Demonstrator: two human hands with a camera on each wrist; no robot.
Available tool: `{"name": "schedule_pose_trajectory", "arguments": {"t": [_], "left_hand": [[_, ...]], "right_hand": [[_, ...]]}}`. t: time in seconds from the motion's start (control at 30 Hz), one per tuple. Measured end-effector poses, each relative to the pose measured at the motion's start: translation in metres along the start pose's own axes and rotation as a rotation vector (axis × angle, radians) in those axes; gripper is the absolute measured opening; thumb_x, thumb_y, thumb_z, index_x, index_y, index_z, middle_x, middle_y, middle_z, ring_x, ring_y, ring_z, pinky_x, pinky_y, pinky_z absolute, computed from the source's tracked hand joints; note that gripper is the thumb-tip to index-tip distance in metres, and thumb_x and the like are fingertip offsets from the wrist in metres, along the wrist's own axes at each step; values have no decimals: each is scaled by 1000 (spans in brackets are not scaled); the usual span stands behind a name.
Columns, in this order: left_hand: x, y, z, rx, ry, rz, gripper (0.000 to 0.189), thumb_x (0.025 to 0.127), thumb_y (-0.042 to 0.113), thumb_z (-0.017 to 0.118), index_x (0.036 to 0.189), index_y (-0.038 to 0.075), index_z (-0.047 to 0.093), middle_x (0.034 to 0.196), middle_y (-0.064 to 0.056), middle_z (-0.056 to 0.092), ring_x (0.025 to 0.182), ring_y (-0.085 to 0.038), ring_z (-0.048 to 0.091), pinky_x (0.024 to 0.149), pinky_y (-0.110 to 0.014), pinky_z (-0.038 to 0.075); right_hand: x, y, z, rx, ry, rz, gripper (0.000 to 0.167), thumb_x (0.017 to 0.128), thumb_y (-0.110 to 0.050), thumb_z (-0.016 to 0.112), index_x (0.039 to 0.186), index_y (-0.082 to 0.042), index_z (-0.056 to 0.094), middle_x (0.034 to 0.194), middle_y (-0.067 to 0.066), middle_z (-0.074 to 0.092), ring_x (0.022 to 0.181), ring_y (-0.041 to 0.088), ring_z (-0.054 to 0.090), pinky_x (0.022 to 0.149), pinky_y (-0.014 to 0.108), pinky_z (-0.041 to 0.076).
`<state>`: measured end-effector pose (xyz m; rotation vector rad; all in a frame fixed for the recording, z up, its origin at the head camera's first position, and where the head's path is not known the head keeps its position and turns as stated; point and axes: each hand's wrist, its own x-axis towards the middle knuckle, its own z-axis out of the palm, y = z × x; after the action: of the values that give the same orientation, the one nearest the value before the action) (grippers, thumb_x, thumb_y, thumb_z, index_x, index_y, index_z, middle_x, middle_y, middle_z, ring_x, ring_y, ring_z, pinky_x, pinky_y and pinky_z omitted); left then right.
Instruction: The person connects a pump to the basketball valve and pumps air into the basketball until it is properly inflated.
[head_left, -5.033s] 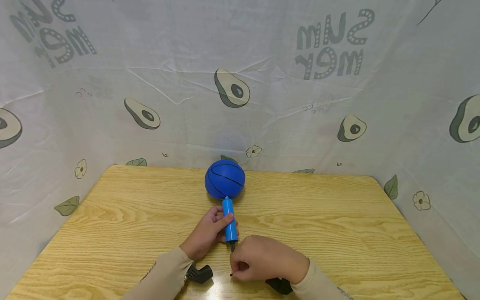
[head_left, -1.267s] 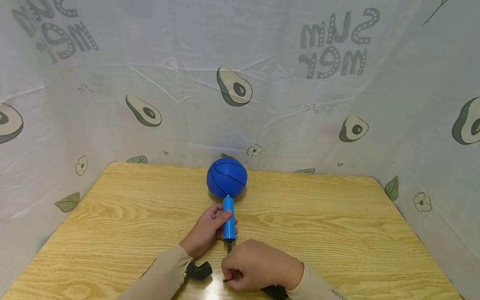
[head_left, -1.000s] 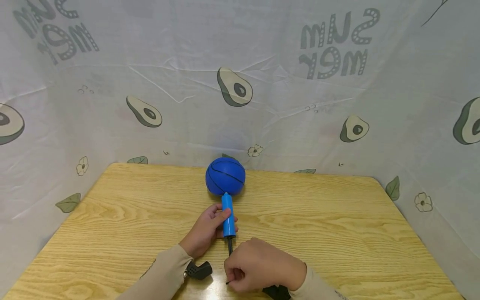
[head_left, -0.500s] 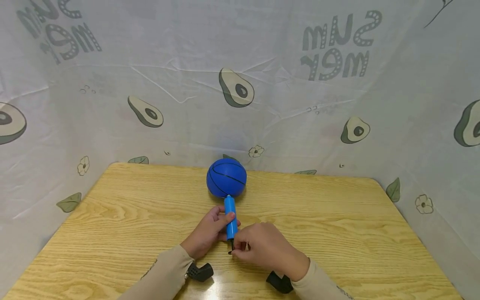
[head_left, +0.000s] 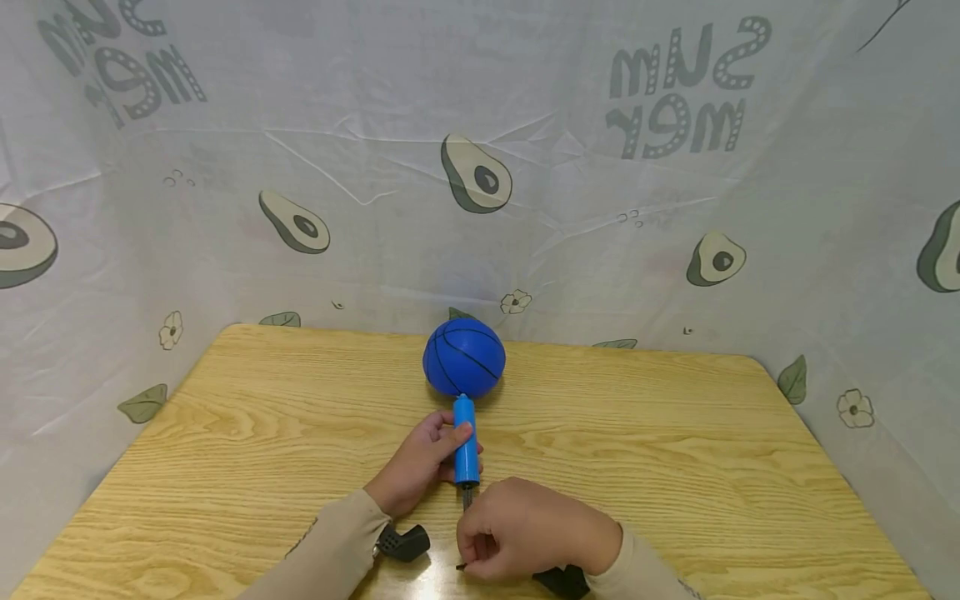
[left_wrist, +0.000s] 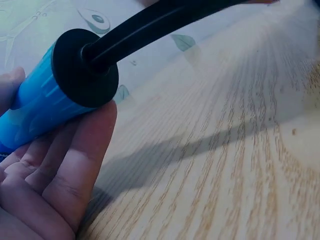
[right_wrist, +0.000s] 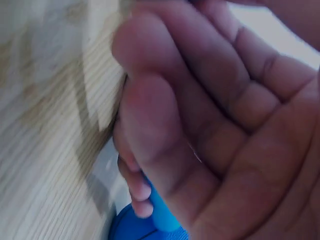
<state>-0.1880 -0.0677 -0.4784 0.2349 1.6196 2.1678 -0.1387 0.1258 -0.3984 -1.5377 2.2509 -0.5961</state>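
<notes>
A blue ball with black basketball lines (head_left: 464, 358) sits toward the back of the table. The nozzle end of a blue hand pump (head_left: 467, 458) meets its lower front. My left hand (head_left: 412, 471) grips the pump's barrel, thumb on top. A black plunger rod (head_left: 468, 497) sticks out of the near end, and my right hand (head_left: 528, 529) holds its handle, with one dark tip showing by the fingers. The left wrist view shows the barrel's black end cap (left_wrist: 75, 75) and the rod. Curled right fingers (right_wrist: 150, 107) fill the right wrist view, hiding most of the handle.
The wood-grain table (head_left: 637, 433) lies under both forearms. A pale curtain printed with avocados (head_left: 585, 225) hangs behind it and at both sides. Black wrist devices (head_left: 405, 543) sit at both cuffs.
Half a second ago my right hand was close to the barrel; now it is drawn back toward me and more rod shows. The ball has shifted slightly right. My left hand keeps its grip.
</notes>
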Motion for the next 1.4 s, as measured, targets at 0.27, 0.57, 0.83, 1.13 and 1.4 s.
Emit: {"name": "schedule_pose_trajectory", "arguments": {"t": [0.27, 0.57, 0.83, 1.13, 1.4], "left_hand": [[0, 3, 2, -38, 45, -12, 49, 108, 29, 60, 138, -2, 37, 114, -20, 66, 90, -24, 74, 85, -38, 62], [-3, 5, 4, -14, 38, -10, 48, 107, 25, 61, 136, -4, 37, 107, -13, 67, 88, -20, 73, 85, -35, 62], [-3, 5, 5, 35, 55, -10, 45, 106, 26, 62, 134, -3, 40, 102, -5, 71, 92, -14, 70, 76, -25, 60], [-3, 1, 3, 22, -15, 15, 47, 109, 28, 57, 136, -5, 37, 108, -11, 71, 89, -17, 73, 75, -28, 62], [-1, 1, 0, -32, 20, -1, 51, 108, 29, 58, 140, -4, 35, 118, -22, 65, 94, -26, 74, 86, -40, 62]], "right_hand": [[1, -5, 2, -74, -4, -28, 16, 94, -21, 77, 79, -25, 72, 68, -25, 55, 62, -23, 38, 58, 1, 39], [-1, 4, -5, -177, 199, 103, 19, 89, -19, 80, 73, -23, 71, 64, -21, 53, 59, -15, 40, 56, 4, 35], [-3, 13, -7, -152, 321, 185, 17, 91, -19, 81, 76, -21, 73, 69, -19, 60, 61, -11, 46, 55, 8, 39], [-1, 11, 1, -152, 197, 70, 19, 89, -13, 79, 76, -21, 67, 68, -20, 51, 64, -11, 41, 60, 4, 36], [-1, 1, 4, -11, -107, 7, 16, 89, -13, 80, 85, -19, 66, 75, -20, 54, 66, -15, 45, 62, 3, 41]]}}
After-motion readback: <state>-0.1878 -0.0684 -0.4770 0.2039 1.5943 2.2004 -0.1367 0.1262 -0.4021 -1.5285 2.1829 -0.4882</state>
